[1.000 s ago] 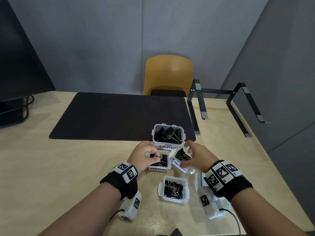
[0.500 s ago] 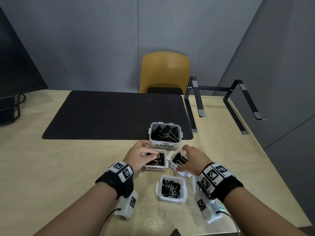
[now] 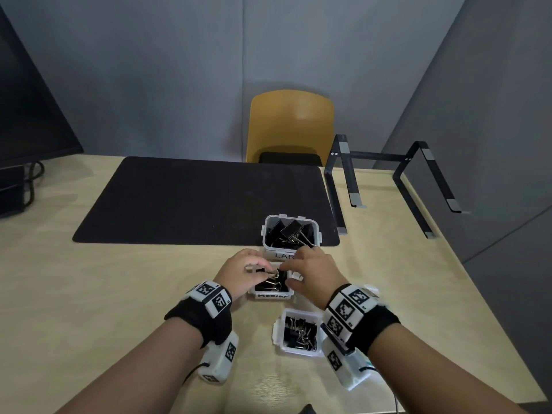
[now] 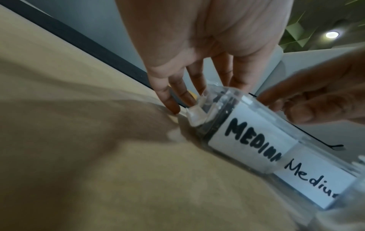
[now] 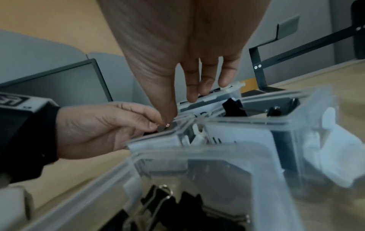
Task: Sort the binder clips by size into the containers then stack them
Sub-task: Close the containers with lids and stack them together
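Note:
My left hand [image 3: 248, 268] pinches a black binder clip [image 3: 267, 271] by its wire handle [image 5: 168, 124] over the clear tub labelled MEDIUM [image 3: 273, 295]. My right hand [image 3: 310, 270] reaches in from the right with its fingers fairly straight. Its thumb tip meets the same clip, and its fingertips hover at the rim of the LARGE tub [image 3: 265, 231], which holds big clips. A second tub labelled Medium [image 4: 316, 179] stands against the first, mostly hidden under my right hand. An unlabelled tub of smaller clips [image 3: 279, 336] sits nearer me.
A black desk mat [image 3: 194, 198] lies behind the tubs. A black laptop stand [image 3: 388, 180] stands at the back right, a yellow chair [image 3: 291, 124] beyond the table, a dark monitor [image 3: 30, 115] at the far left. The table's right edge runs close to my right forearm.
My right hand has left the second Medium tub and moved left and forward to the clip in my left hand. My left hand has stayed over the MEDIUM tub.

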### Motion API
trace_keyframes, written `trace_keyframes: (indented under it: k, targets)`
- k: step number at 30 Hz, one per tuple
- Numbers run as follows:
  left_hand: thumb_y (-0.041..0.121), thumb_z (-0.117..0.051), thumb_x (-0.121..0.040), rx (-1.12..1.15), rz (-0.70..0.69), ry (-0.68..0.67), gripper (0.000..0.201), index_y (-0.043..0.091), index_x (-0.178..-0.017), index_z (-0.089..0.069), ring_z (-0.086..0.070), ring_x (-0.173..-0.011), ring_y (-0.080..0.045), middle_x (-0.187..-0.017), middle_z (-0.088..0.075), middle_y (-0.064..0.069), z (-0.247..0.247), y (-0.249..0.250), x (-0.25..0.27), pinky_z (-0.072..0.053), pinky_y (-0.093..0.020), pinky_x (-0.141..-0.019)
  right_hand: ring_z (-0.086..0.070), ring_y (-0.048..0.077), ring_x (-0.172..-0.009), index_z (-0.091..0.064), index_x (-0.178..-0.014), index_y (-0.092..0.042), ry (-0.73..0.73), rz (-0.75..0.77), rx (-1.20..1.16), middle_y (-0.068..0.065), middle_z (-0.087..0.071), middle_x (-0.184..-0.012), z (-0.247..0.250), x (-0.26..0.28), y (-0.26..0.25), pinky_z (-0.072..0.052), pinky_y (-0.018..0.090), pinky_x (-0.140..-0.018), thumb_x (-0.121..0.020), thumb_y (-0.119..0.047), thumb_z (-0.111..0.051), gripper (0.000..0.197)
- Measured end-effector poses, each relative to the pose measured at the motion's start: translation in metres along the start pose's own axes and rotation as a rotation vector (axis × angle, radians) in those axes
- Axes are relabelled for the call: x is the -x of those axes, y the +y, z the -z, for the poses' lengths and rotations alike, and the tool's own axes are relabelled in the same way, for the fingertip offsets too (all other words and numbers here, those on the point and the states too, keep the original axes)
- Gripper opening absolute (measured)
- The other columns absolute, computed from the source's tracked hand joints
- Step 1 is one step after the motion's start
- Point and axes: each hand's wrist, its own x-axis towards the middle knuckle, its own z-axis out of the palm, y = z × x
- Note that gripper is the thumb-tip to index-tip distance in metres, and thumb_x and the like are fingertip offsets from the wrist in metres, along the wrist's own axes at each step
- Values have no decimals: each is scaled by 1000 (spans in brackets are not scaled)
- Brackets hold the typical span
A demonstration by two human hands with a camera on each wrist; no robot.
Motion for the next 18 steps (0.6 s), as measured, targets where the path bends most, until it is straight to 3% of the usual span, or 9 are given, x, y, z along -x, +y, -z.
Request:
trace_keyframes:
  k: [5, 7, 9, 11, 16, 18]
  targets:
    - [18, -69, -80, -11, 11, 5, 24, 40, -72, -69, -58, -98, -11, -105, -59, 10, 2, -5, -3, -46, -33, -96, -40, 21, -110, -55, -124, -44, -34, -8, 80, -1, -48, -114, -4, -3, -5, -31, 36, -92, -90, -38, -53, 34]
    - [19, -70, -81, -12, 1, -3, 22, 39, -75, -70, -61, -96, -13, -104, -60, 8, 3, -7, -3, -49, -25, -91, -39, 21, -111, -57, -121, -43, -42, -21, 95, -1, -49, -115, -4, -3, -4, -31, 37, -93, -90, -40, -52, 32]
    - [16, -70, -82, 29, -1, -12, 20, 36, -78, -71, -65, -89, -22, -104, -60, 6, 3, -8, -2, -52, -15, -75, -39, 22, -112, -59, -119, -42, -48, -27, 101, 0, -50, -115, -4, -3, -5, -30, 38, -94, -91, -41, -52, 29]
    - [14, -69, -83, 36, -2, -12, 19, 33, -79, -71, -66, -85, -28, -101, -60, 7, 3, -6, -2, -51, -12, -67, -39, 23, -112, -60, -118, -42, -58, -41, 104, 0, -50, -116, -4, -4, -7, -30, 39, -95, -91, -39, -53, 29]
    - [20, -64, -87, -107, -25, -41, 11, 28, -88, -72, -66, -81, -19, -98, -60, 13, 4, -3, -3, -52, -25, -79, -40, 24, -114, -60, -120, -39, -86, -40, 160, 0, -51, -118, -1, -8, -11, -29, 38, -93, -90, -39, -52, 31]
    - [21, -62, -89, -111, -11, -55, 12, 25, -91, -73, -65, -68, -15, -99, -61, 12, 3, -2, -3, -52, -24, -73, -40, 24, -114, -61, -120, -39, -91, -32, 181, 1, -52, -119, 0, -7, -11, -29, 38, -92, -91, -39, -51, 30]
